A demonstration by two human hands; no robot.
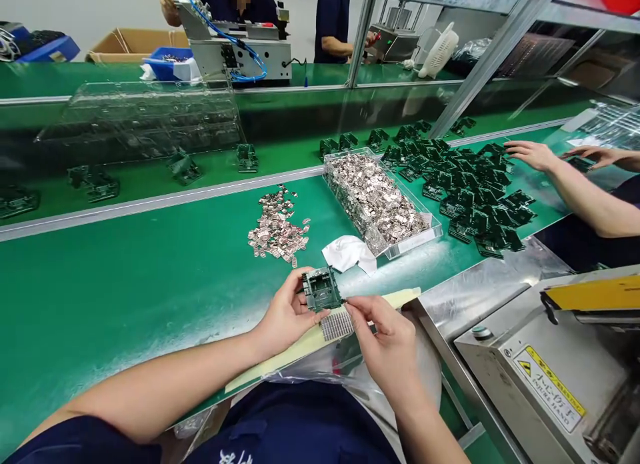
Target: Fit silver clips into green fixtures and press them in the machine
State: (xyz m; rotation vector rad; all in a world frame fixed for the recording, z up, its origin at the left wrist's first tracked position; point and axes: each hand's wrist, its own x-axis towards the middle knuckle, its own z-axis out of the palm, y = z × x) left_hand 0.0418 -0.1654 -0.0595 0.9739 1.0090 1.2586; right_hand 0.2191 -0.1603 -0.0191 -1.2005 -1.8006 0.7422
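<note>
My left hand [290,312] grips a dark green plastic housing [323,291] by its left side, its open cavity facing up. My right hand [384,334] is closed in a pinch at the housing's right corner; whatever sits between thumb and forefinger is too small to make out. Below the housing, a grey gridded block of small pieces [337,326] lies on a pale yellow strip [280,364] along the table edge. Beyond my hands are a loose pile of small metal pieces [277,231], a crumpled white cloth [349,253] and a transparent tray [413,245] full of similar pieces.
Many dark green housings [475,191] are heaped at the right, where a co-worker's hands [535,155] reach in. A conveyor belt [287,159] carries several housings past the table. A metal machine with a warning label [550,391] stands close on my right.
</note>
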